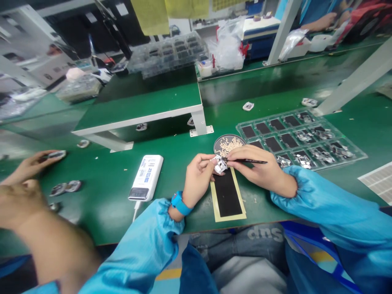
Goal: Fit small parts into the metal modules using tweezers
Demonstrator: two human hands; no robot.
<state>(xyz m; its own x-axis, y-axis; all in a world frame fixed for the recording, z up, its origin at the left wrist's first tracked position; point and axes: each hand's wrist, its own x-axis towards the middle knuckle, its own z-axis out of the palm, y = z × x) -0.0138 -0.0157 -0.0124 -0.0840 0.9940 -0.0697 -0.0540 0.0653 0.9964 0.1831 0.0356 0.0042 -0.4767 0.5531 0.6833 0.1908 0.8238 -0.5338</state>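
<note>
Left hand (pixel 197 179) pinches a small silver metal part (pixel 220 164); right hand (pixel 259 167) steadily grips a slim black pointed tool (pixel 248 161) against it.

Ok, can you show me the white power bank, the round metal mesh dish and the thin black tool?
White power bank (pixel 145 178): head view, on its flat top face.
Round metal mesh dish (pixel 219 145): head view, on bare mesh near its rim.
Thin black tool (pixel 251 161): head view, on its exposed shaft.

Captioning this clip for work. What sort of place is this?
Likely an electronics assembly workshop: a green workbench, a clear compartment tray of small metal parts, and a left hand holding a metal part while the right hand holds a black tool.
</note>
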